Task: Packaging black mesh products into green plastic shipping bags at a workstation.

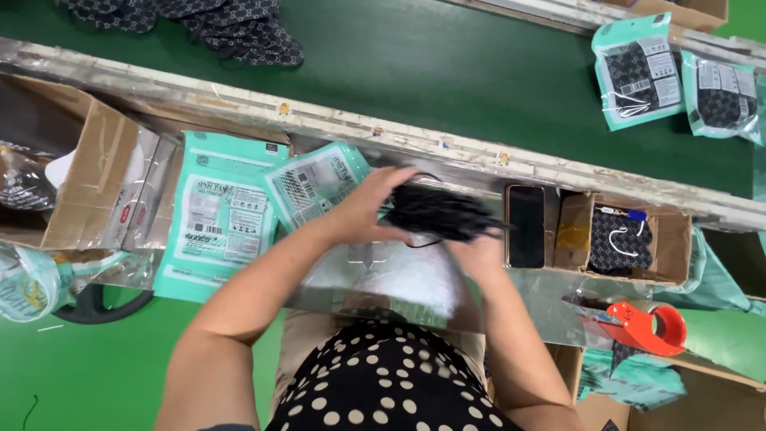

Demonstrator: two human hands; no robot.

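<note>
A phone [526,226] lies right of the masks [439,212], pouches [227,215] left.

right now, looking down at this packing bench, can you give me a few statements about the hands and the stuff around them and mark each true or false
1. Both hands hold a bundle of black masks. True: the left hand grips it from the left and the right hand supports it from below.
2. The tape dispenser is blue. False: it is red.
3. A dark phone lies just right of the hands. True.
4. The teal pouches are stacked to the right of the phone. False: they lie to the left of the hands.
5. Two filled pouches lie on the green belt at upper right. True.
</note>
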